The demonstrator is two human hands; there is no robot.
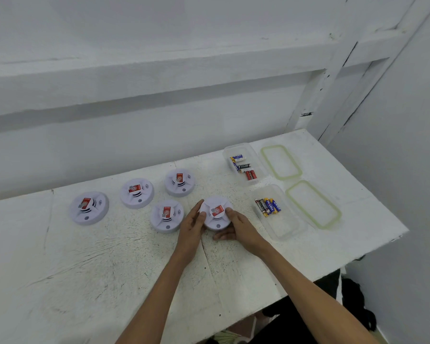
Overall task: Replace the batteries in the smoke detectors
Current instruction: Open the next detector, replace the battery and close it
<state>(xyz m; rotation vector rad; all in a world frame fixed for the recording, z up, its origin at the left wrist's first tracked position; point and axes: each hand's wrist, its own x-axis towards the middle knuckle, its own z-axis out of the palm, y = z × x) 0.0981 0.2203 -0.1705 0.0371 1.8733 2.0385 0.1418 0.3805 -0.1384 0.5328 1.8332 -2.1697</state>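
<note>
In the head view, the held detector (pixel 216 213) is seen face up on the white table (pixel 109 256), just right of the other four detectors (pixel 90 207), and it is gripped from both sides: the left hand (pixel 193 223) is laid along its left rim with the thumb pressed on top, and the right hand (pixel 236 228) is curled round its right and near rim. The step is judged to be opening this unit; the base should be steadied by one hand while the body is twisted or turned over evenly, so that the catch is not forced. A red-and-white sticker is carried on each detector, but its print cannot be read. Batteries are held in the near tub (pixel 287 229) and the far tub (pixel 227 151); on the blue-and-yellow cells "PL CELL" can seemingly be made out.
</note>
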